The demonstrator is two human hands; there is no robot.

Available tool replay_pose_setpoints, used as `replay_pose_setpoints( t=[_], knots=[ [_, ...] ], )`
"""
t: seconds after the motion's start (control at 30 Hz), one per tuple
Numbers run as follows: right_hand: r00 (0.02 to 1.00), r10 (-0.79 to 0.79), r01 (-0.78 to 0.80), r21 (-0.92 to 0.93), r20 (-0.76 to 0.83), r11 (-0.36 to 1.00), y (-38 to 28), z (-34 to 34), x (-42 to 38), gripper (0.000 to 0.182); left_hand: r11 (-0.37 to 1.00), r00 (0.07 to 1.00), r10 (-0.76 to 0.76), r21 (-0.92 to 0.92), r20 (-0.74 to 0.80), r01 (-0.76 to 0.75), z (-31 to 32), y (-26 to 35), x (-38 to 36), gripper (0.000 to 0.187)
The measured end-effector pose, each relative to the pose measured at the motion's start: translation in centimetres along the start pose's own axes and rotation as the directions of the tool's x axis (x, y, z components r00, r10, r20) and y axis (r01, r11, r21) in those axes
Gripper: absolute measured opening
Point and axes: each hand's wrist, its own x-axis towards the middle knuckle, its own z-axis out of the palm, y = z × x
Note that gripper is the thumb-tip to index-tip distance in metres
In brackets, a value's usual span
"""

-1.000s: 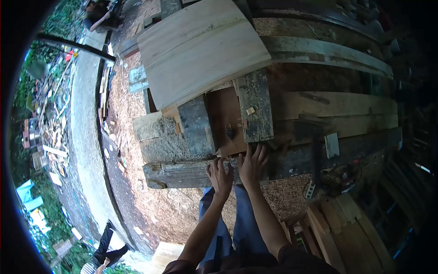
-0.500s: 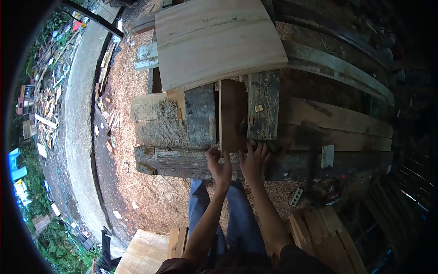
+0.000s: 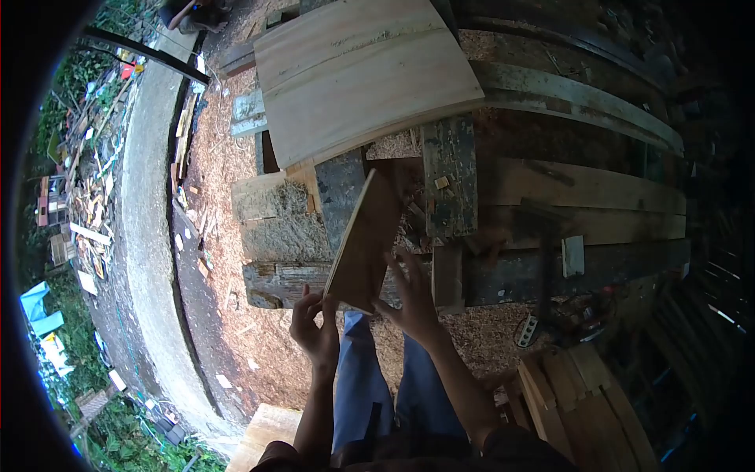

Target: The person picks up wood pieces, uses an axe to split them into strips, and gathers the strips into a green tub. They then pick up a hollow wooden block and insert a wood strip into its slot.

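Observation:
A short wooden board (image 3: 366, 236) is tilted over the near edge of the bench, its pale edge slanting up and away. My left hand (image 3: 316, 330) has closed fingers at the board's near left corner. At the near right corner, my right hand (image 3: 413, 303) grips with the thumb low and the fingers along the side, some of them spread. Beyond the hands, a wide pale panel (image 3: 362, 79) lies across the bench beams. A dark weathered plank (image 3: 450, 177) with a small wood chip on it is right of the board.
The thick front beam (image 3: 295, 282) of the bench runs across in front of me. A power strip (image 3: 527, 330) lies at the lower right, near stacked wood blocks (image 3: 582, 393). Wood shavings (image 3: 228, 315) cover the ground. Another person (image 3: 193, 14) is at the far upper left.
The board has moved toward me and left, turning from straight to slanted. Both hands came nearer with it, the left one shifting further left. A dark block on the front beam now shows.

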Motion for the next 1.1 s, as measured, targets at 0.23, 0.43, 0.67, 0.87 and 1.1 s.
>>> replay_pose_setpoints(
  t=[0.23,0.43,0.67,0.87,1.1],
  knots=[
    [0.988,-0.102,0.066,0.278,0.117,0.958,-7.3,-3.8,0.0,0.103,0.999,0.982,0.022,-0.029,0.189,-0.016,-1.7,7.7,2.1,0.008],
    [0.95,0.194,-0.147,0.199,-0.243,0.969,-7.7,-4.1,-4.2,0.044,0.942,0.792,0.309,-0.055,0.526,-0.332,0.4,10.4,2.9,0.051],
    [0.626,0.537,-0.165,0.577,-0.566,0.8,-9.7,-5.0,-10.2,0.039,0.731,0.319,0.401,-0.09,0.858,-0.676,-0.3,4.3,4.6,0.123],
    [0.472,0.609,-0.156,0.619,-0.638,0.77,-18.4,-1.3,-16.4,0.042,0.442,-0.013,0.468,-0.247,0.883,-0.862,-4.7,4.0,3.8,0.139],
    [0.108,0.543,-0.516,0.42,-0.833,0.747,-25.0,-0.2,-22.4,0.065,0.425,-0.251,0.389,-0.414,0.886,-0.805,-7.1,4.3,-2.2,0.129]
  ],
)
